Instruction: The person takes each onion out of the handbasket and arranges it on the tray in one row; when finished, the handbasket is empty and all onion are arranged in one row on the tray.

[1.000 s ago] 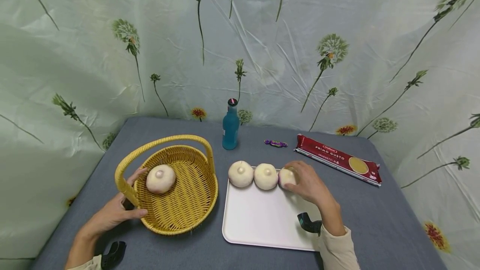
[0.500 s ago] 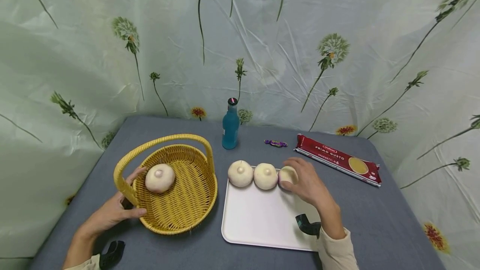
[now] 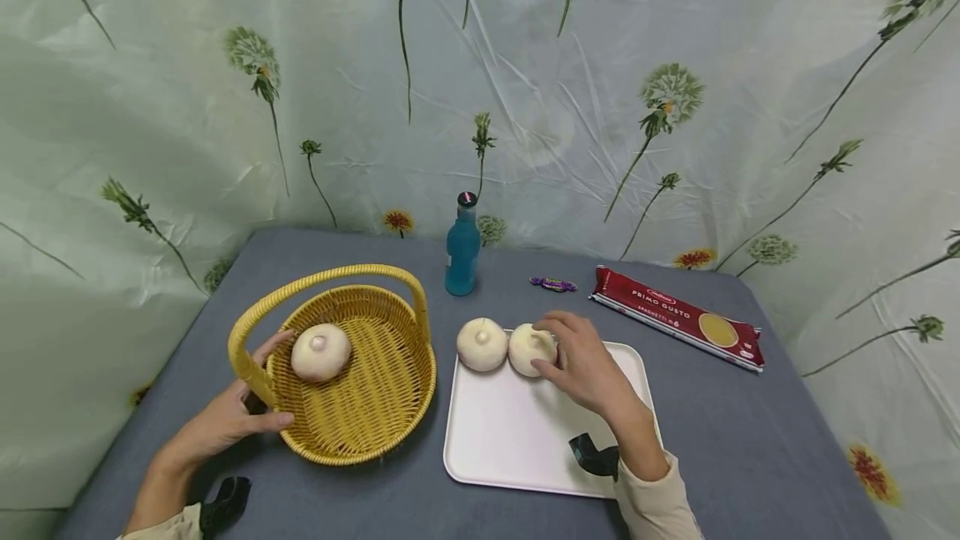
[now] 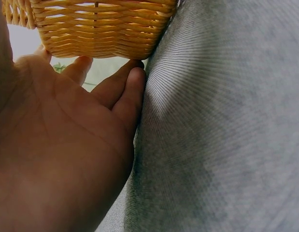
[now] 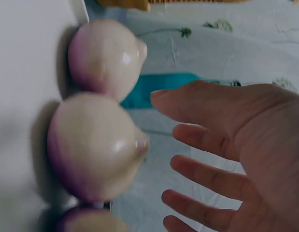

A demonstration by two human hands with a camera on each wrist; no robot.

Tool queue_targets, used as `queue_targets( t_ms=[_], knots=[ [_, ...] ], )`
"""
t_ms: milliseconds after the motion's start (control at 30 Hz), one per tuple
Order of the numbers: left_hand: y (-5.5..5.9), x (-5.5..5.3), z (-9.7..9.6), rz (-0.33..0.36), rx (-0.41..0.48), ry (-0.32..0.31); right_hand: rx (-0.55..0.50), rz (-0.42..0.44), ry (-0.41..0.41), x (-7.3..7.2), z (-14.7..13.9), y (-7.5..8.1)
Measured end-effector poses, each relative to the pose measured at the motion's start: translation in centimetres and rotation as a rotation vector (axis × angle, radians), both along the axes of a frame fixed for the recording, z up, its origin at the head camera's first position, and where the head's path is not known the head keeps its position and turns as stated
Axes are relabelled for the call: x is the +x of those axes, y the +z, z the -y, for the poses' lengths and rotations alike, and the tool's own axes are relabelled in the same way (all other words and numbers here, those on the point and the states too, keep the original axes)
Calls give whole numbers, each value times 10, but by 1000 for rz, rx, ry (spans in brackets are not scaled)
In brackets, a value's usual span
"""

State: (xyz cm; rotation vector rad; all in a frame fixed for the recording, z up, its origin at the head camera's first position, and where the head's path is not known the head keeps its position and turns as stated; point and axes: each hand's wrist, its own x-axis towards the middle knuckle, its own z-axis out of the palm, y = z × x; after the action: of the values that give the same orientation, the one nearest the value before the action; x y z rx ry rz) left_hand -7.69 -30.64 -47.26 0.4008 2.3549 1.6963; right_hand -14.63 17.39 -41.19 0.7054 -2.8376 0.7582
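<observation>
My left hand (image 3: 225, 419) holds the left side of a yellow wicker basket (image 3: 390, 382), thumb and fingers spread around its wall. In the left wrist view, fingertips (image 4: 135, 77) meet the basket (image 4: 101, 31) low down, beside the cloth. One white turnip (image 3: 321, 352) lies inside it. My right hand (image 3: 588, 369) hovers at the row of turnips along the white tray's (image 3: 517, 440) far edge, beside the middle turnip (image 3: 529, 350). The left turnip (image 3: 482, 345) shows fully; the right one is hidden behind the hand. In the right wrist view, the spread fingers stand apart from the purple-sided middle turnip (image 5: 93, 145).
A blue bottle (image 3: 462, 250) stands upright behind the tray. Right of it lie a purple-wrapped candy (image 3: 553, 284) and a red spaghetti packet (image 3: 678, 319). The basket's tall handle (image 3: 330, 277) arches over it. A floral curtain (image 3: 525, 90) hangs behind the grey-covered table (image 3: 750, 457).
My right hand has moved left from the right turnip to the middle one, now covering the right one. The left hand and basket stay about where they were.
</observation>
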Motion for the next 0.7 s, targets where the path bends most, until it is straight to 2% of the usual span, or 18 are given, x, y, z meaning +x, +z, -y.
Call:
queue_targets(
  t_ms=[300, 567, 700],
  knots=[
    [-1, -1, -2, -8, -27, 8, -40, 22, 74, 6, 24, 8],
    [1, -2, -2, -5, 17, -5, -51, -36, 167, 7, 45, 12],
    [0, -2, -2, -10, 12, 4, -57, -48, 234, 10, 56, 11]
  ],
)
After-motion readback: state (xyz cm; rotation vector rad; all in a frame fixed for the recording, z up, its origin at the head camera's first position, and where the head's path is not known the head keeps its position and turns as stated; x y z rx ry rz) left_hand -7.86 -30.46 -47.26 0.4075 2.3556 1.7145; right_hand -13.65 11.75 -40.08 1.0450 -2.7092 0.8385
